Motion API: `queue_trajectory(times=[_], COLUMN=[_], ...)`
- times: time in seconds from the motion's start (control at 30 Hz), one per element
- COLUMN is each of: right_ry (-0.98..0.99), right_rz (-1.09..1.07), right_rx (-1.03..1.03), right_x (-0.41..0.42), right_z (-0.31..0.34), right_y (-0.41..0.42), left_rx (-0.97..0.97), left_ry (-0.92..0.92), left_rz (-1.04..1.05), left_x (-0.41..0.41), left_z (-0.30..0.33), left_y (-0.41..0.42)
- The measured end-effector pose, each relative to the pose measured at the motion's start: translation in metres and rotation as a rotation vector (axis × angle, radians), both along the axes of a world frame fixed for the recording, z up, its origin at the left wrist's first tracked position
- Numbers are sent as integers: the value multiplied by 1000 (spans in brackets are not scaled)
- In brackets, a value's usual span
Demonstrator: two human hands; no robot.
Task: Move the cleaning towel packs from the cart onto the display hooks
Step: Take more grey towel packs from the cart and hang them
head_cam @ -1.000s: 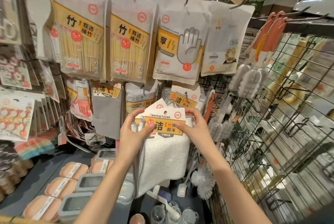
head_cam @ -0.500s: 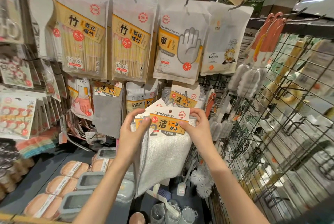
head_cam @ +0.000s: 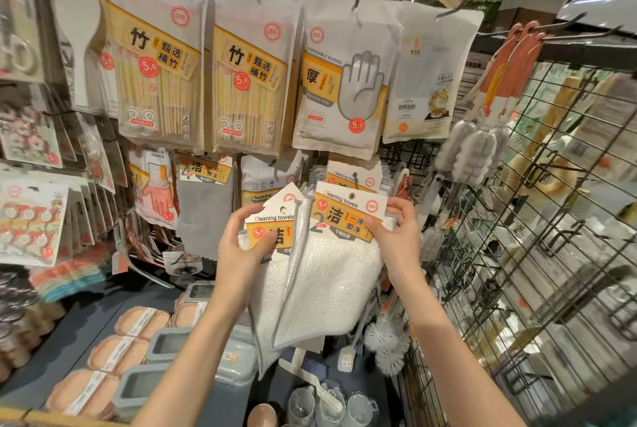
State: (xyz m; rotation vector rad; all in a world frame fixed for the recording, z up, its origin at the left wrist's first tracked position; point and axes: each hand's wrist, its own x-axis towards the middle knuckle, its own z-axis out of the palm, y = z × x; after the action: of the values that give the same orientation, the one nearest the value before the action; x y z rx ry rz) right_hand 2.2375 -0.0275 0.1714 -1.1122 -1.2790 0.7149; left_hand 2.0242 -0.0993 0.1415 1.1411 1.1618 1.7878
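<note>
Both bare forearms reach up and forward — the left hand (head_cam: 243,247) pinches with thumb in front, fingers curled; the right hand (head_cam: 396,237) grips likewise, thumb pointing inward

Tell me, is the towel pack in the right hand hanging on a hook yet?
Cannot tell. The right hand pinches the cleaning towel pack up at the towel packs already hanging; no hook shows.

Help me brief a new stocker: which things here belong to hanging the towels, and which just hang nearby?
Job:
right towel pack, in right hand
left towel pack, in left hand
hung towel packs

Nearby:
chopstick packs
disposable gloves pack
bottle brushes
</note>
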Motion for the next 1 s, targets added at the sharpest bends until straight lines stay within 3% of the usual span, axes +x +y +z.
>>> queue_trajectory(times=[0.63,1.0], right_ry=[56,-23], right_rz=[-32,-155], right_rx=[-68,-49], right_x=[5,1], right_z=[-9,-11], right_y=[66,93], left_rx=[20,13], left_ry=[-33,-64], left_rz=[124,128], left_x=[-25,-25], left_z=[1,10], left_y=[22,24])
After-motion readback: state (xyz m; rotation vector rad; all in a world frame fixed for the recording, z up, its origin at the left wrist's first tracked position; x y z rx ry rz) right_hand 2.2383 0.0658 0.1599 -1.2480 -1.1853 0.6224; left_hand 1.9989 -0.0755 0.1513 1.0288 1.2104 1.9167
